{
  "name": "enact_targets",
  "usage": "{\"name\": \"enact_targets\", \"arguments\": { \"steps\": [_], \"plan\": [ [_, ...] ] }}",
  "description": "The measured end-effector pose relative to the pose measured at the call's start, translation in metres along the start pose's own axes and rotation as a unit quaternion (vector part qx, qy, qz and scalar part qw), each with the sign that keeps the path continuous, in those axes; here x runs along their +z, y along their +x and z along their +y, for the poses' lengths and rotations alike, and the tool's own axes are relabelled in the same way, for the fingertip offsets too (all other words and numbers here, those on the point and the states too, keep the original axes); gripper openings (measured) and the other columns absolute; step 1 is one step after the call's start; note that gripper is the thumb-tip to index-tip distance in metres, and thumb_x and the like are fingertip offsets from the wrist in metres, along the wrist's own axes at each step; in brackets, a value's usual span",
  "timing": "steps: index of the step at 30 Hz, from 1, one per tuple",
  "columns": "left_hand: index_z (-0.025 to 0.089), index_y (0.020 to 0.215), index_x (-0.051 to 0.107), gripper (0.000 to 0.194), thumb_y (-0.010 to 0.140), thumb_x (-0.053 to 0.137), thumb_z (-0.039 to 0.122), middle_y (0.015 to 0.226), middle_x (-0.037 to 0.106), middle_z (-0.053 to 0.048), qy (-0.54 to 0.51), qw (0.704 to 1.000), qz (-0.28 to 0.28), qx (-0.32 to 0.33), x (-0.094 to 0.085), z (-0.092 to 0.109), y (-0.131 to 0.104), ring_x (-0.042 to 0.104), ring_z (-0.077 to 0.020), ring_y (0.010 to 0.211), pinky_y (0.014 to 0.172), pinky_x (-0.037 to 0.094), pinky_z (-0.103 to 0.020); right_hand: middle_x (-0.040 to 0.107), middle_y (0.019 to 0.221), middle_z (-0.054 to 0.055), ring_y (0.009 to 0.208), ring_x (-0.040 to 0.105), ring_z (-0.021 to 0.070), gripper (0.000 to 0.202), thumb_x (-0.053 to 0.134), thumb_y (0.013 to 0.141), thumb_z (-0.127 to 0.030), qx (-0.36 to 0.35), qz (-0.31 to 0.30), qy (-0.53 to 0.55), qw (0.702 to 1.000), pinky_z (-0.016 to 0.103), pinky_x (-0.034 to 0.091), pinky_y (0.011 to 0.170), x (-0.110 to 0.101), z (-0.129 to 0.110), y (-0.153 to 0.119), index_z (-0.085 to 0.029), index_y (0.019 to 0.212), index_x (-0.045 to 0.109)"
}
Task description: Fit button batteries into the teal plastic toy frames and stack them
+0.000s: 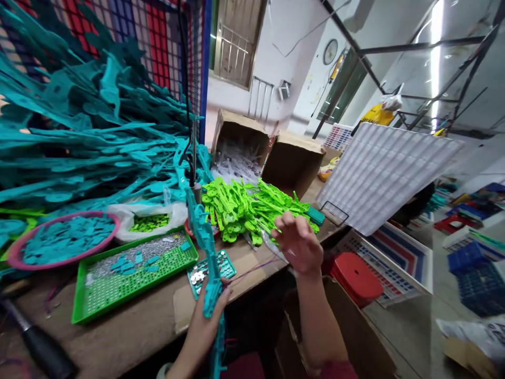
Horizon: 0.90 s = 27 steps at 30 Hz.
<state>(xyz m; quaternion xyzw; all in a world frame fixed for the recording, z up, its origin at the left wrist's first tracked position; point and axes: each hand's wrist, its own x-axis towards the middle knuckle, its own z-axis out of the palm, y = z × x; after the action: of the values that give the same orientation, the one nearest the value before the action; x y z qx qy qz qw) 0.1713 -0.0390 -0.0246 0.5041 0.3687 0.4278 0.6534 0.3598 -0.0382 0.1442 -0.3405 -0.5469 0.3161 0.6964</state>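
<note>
Near the bench's front edge, my left hand (209, 302) is closed around a long teal plastic part (205, 231), which stands up on a slant. The part runs on below the hand toward the bottom of the view. My right hand (299, 243) is raised at the bench edge, fingers loosely curled and apart, with nothing visible in it. Just beyond it lies a heap of lime-green plastic parts (236, 208). Behind the left hand is a small teal tray (229, 267) with round silvery discs. Thin purplish wires (252, 269) stretch to the right of the held part.
A large pile of teal parts (79, 142) fills the left side. On the bench are a green perforated tray (134, 292), a pink basin (114, 231) and a black-handled tool (43, 342). Open cardboard boxes (294, 163) stand behind. A red stool (357, 279) is at right.
</note>
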Motion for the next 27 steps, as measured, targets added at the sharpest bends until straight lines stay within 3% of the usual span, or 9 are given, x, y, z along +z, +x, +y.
{"name": "enact_targets", "arguments": {
  "steps": [3, 5, 7, 11, 17, 21, 24, 27],
  "plan": [
    [0.021, 0.110, 0.061, 0.045, 0.082, 0.066, 0.056, 0.108, 0.068, -0.009, 0.019, 1.000, -0.013, 0.018, -0.003, 0.004, 0.003, 0.065, -0.0298, 0.108, 0.100, 0.049, -0.044, 0.057, 0.066, 0.000, 0.069, 0.057, 0.0189, 0.036, 0.079, 0.072, -0.044, 0.021, -0.011, -0.052, 0.998, 0.037, 0.051, 0.071, -0.025, -0.018, -0.017, -0.023, 0.063, 0.051],
    [0.021, 0.110, 0.060, 0.047, 0.077, 0.072, 0.053, 0.106, 0.068, -0.008, 0.033, 0.999, -0.011, 0.023, -0.011, 0.007, 0.002, 0.066, -0.0298, 0.105, 0.095, 0.052, -0.043, 0.059, 0.066, 0.000, 0.071, 0.059, 0.0194, 0.027, 0.077, 0.074, -0.035, 0.048, 0.033, -0.104, 0.993, 0.039, 0.052, 0.074, -0.041, -0.032, -0.024, -0.023, 0.065, 0.054],
    [0.022, 0.111, 0.059, 0.052, 0.071, 0.079, 0.049, 0.109, 0.067, -0.008, 0.046, 0.999, -0.004, 0.012, -0.021, 0.009, 0.001, 0.066, -0.0303, 0.105, 0.094, 0.053, -0.044, 0.059, 0.064, -0.001, 0.068, 0.059, 0.0185, 0.024, 0.072, 0.077, -0.037, 0.062, 0.086, -0.102, 0.989, 0.038, 0.052, 0.072, -0.053, -0.045, -0.031, -0.023, 0.068, 0.055],
    [0.025, 0.116, 0.062, 0.059, 0.065, 0.085, 0.044, 0.112, 0.069, -0.006, -0.006, 0.999, -0.015, -0.030, -0.044, 0.016, 0.004, 0.067, -0.0305, 0.104, 0.095, 0.054, -0.044, 0.059, 0.064, -0.001, 0.063, 0.059, 0.0171, 0.017, 0.069, 0.079, -0.038, 0.114, 0.114, -0.128, 0.979, 0.034, 0.052, 0.061, -0.056, -0.050, -0.047, -0.023, 0.077, 0.061],
    [0.028, 0.127, 0.057, 0.060, 0.079, 0.069, 0.062, 0.108, 0.071, -0.001, -0.218, 0.972, 0.080, -0.018, -0.057, 0.039, 0.016, 0.070, -0.0219, 0.093, 0.084, 0.059, -0.037, 0.057, 0.060, -0.002, 0.053, 0.053, 0.0125, 0.021, 0.073, 0.075, -0.038, 0.193, 0.088, -0.155, 0.965, 0.024, 0.044, 0.046, -0.036, -0.016, -0.066, -0.020, 0.085, 0.068],
    [0.031, 0.131, 0.055, 0.065, 0.073, 0.081, 0.047, 0.105, 0.073, 0.000, -0.244, 0.967, 0.076, -0.016, -0.040, 0.047, 0.011, 0.072, -0.0199, 0.085, 0.071, 0.061, -0.029, 0.057, 0.059, -0.003, 0.046, 0.047, 0.0085, 0.021, 0.073, 0.078, -0.037, 0.220, 0.072, -0.170, 0.958, 0.021, 0.037, 0.041, -0.012, 0.011, -0.069, -0.018, 0.087, 0.071],
    [0.027, 0.128, 0.059, 0.063, 0.071, 0.084, 0.037, 0.109, 0.073, -0.003, -0.182, 0.982, 0.049, -0.028, -0.024, 0.042, 0.002, 0.072, -0.0226, 0.089, 0.076, 0.062, -0.032, 0.064, 0.066, -0.001, 0.058, 0.058, 0.0111, 0.014, 0.071, 0.080, -0.032, 0.252, -0.025, -0.169, 0.952, 0.022, 0.048, 0.055, 0.025, 0.043, -0.073, -0.018, 0.079, 0.071],
    [0.022, 0.110, 0.069, 0.046, 0.069, 0.083, 0.038, 0.107, 0.074, -0.004, -0.141, 0.985, 0.098, -0.010, -0.019, 0.033, -0.001, 0.070, -0.0247, 0.100, 0.095, 0.056, -0.035, 0.071, 0.081, 0.004, 0.092, 0.070, 0.0195, 0.013, 0.066, 0.084, -0.028, 0.251, -0.106, -0.126, 0.954, 0.030, 0.054, 0.082, 0.057, 0.075, -0.077, -0.018, 0.076, 0.069]
  ]
}}
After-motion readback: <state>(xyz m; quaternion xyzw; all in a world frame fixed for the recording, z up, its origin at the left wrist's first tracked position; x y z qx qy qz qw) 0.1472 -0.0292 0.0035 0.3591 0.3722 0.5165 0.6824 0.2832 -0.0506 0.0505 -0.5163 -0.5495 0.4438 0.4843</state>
